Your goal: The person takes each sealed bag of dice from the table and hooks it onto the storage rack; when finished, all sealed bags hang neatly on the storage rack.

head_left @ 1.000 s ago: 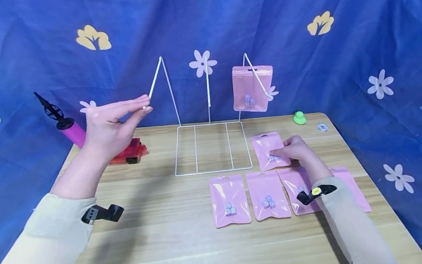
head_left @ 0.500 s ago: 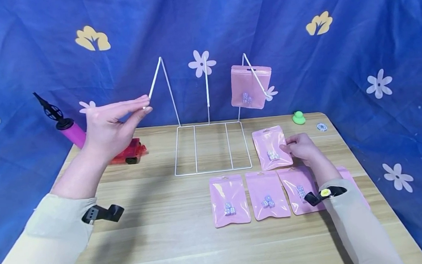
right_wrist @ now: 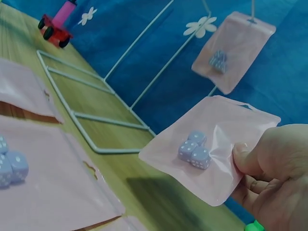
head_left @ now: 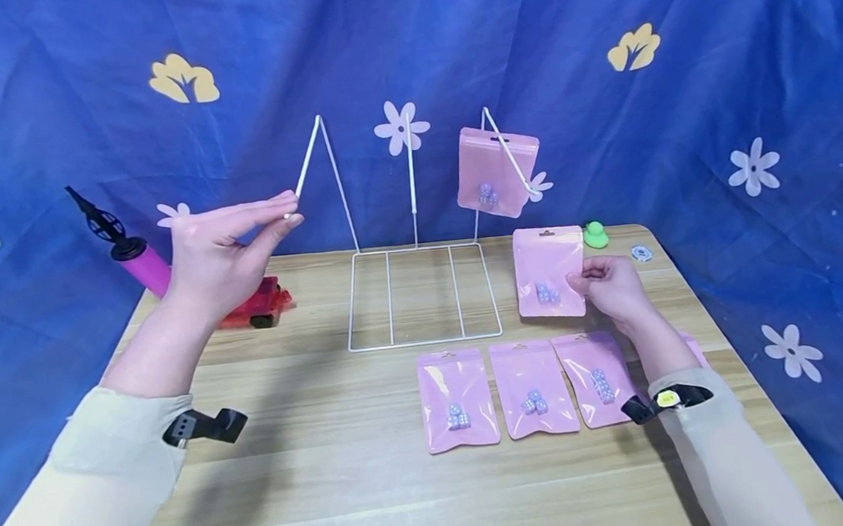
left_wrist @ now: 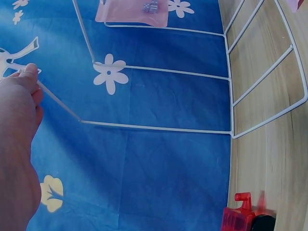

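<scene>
Between thumb and fingers my left hand [head_left: 228,255] pinches the tip of the left prong of a white wire rack [head_left: 428,343]. My right hand [head_left: 614,286] grips the right edge of a pink pouch [head_left: 548,260], held upright above the table; in the right wrist view the pouch [right_wrist: 221,125] shows several pale dice inside. Another pink pouch [head_left: 498,168] hangs by its slot on the rack's right prong. In front of the rack several pink pouches lie in a row, among them one at the left [head_left: 457,385]; the rightmost is largely hidden by my right arm.
A red toy car [head_left: 263,303] and a purple pump with a black nozzle [head_left: 141,262] are at the left behind my left forearm. A green duck [head_left: 595,235] and a round chip [head_left: 641,254] sit at the back right. Blue flowered cloth [head_left: 247,78] hangs behind the table.
My right hand has lifted the pouch off the table, tilting it upright and moving slightly right. The hanging pouch has shifted a little. My left hand stays in place.
</scene>
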Tool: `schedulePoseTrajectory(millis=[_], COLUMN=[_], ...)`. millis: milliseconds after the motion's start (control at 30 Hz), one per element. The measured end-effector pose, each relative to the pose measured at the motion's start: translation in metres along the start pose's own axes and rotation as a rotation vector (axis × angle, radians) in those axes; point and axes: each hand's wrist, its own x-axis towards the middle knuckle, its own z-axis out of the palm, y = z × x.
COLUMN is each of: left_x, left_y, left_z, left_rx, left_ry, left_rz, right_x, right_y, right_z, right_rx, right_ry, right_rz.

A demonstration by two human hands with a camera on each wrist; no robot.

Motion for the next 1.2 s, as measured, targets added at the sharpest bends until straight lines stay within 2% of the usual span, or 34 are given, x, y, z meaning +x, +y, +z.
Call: schedulePoseTrajectory(millis=[267,600,833,900,933,1200], left_x=[0.001,-0.003,0.0,0.0,0.0,0.0], left_y=[-0.001,-0.001,-0.002,-0.001,0.0,0.017], left_z=[0.0,0.0,-0.001,-0.001,-0.001,0.003], left_rx=[0.013,0.007,0.021,0.022,0.014,0.006], left_ry=[-0.007,-0.004,-0.017,-0.017,-0.009,0.029], left_rz=[-0.009,0.031,-0.007,0.002,-0.007,0.049], right_x=[-0.013,-0.04,-0.059,-0.064,-0.066,-0.084], right_y=[-0.017,-0.041,-0.059,-0.065,-0.068,-0.09], right_z=[-0.006,-0.011,-0.009,-0.007,-0.005,0.01], right_rx=[0.117,0.143,0.147,0.156,0.165,0.201], right_ry=[0.027,-0.007,-0.033,-0.048,-0.056,-0.125], right_rz=[-0.056,-0.152,-0.246,-0.266,-0.275,-0.354])
